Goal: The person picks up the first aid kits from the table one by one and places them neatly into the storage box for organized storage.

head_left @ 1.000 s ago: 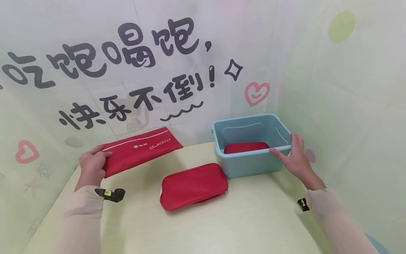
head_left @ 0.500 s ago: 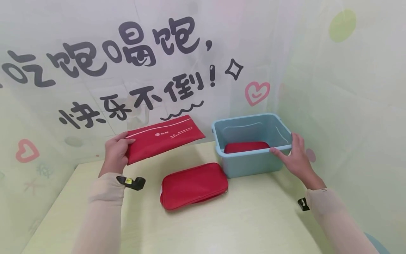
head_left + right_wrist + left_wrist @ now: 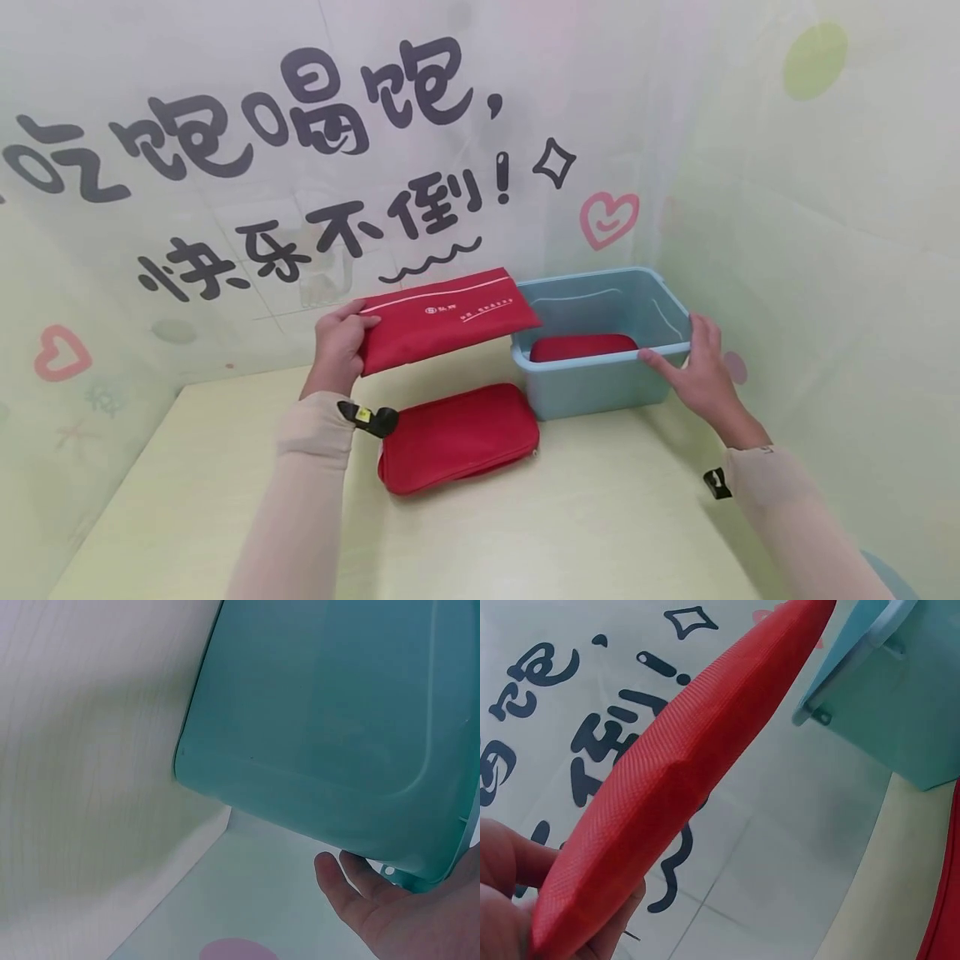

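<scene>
In the head view, my left hand (image 3: 335,343) pinches the left end of a flat red pouch (image 3: 450,321) with a white stripe and small white lettering. The pouch is held in the air, its right corner overlapping the left rim of a light blue plastic bin (image 3: 600,390). From the left wrist view, its padded red edge (image 3: 652,780) runs up toward the bin. My right hand (image 3: 701,371) grips the bin's right front corner, thumb over the rim; the right wrist view shows its fingers (image 3: 341,889) along the outside. A red case (image 3: 583,347) lies inside the bin.
Below the held pouch, a red zippered case (image 3: 457,442) lies on the pale wooden table (image 3: 540,525), close to the bin's left front corner. A wall covering (image 3: 420,150) with dark lettering and pink hearts stands behind and along both sides.
My left hand has carried the flat red pouch to the right, from the table's left side up to the bin's left rim. The right hand and the bin have stayed in place.
</scene>
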A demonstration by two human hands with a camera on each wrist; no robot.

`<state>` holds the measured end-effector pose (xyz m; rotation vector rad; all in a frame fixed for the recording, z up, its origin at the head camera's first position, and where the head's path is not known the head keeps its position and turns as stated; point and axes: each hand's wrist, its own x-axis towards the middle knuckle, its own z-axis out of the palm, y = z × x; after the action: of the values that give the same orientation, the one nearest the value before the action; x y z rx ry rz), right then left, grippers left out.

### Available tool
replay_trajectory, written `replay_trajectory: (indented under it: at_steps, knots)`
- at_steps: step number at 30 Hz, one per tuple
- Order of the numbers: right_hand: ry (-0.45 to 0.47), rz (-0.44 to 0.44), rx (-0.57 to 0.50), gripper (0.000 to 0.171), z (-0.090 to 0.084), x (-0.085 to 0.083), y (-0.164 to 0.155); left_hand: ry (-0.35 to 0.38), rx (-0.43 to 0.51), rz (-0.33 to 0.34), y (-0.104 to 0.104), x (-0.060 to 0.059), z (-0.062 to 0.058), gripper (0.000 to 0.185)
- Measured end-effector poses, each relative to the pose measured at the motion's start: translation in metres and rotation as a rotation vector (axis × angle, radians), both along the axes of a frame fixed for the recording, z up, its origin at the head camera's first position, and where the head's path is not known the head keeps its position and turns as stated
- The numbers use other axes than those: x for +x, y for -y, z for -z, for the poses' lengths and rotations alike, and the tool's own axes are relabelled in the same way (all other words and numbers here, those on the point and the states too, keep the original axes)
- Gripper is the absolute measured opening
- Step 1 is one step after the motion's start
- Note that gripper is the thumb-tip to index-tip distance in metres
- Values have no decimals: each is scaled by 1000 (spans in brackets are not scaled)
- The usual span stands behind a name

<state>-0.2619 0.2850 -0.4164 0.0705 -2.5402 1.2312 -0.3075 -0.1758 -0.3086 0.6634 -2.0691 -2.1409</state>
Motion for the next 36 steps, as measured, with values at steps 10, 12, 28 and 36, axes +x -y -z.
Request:
replay_trajectory:
  at_steps: [10, 12, 28, 36]
  knots:
    - [22, 2, 32, 102, -5, 3, 2, -25, 13, 32, -36, -10, 7, 54]
    - [29, 3, 36, 103, -5, 2, 2, -33, 13, 39, -43, -11, 7, 54]
    - [29, 1, 31, 101, -5, 3, 0, -85, 18, 113, -100, -18, 12, 55]
    - [25, 4, 26, 101, -3, 3, 1, -117, 40, 114, -115, -18, 13, 54]
